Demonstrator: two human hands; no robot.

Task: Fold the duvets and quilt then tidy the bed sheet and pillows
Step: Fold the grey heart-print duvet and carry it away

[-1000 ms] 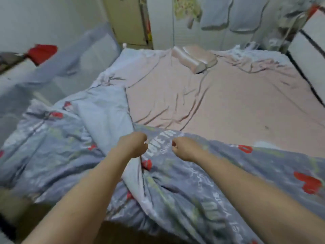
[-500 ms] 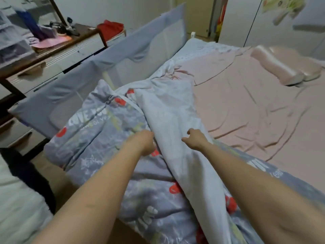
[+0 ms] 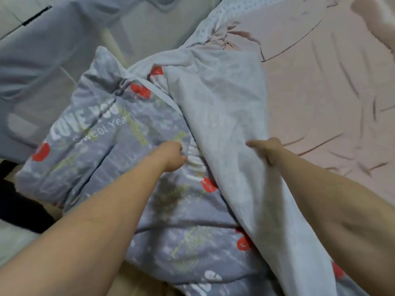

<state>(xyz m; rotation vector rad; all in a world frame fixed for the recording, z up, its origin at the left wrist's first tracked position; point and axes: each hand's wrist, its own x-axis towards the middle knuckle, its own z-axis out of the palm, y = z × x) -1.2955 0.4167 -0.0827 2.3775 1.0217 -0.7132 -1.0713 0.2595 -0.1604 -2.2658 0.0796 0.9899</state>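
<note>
1. Rail (image 3: 53,50), at 10 o'clock: a grey mesh guard along the bed's side, just beside the duvet's bunched end.
2. Duvet (image 3: 119,133), centre-left: printed side up, heaped and creased, not yet folded flat; its plain underside is turned over at 12 o'clock.
3. Left hand (image 3: 171,155), centre: fingers curled into the printed cloth, gripping it.
4. Right hand (image 3: 265,150), at 3 o'clock: fist closed on the plain underside, pulling it taut.
5. Sheet (image 3: 320,92), at 2 o'clock: pink, wrinkled, untidied.
6. Pillow (image 3: 376,20), top right corner: blurred, unstraightened. I judge the task barely begun.
</note>
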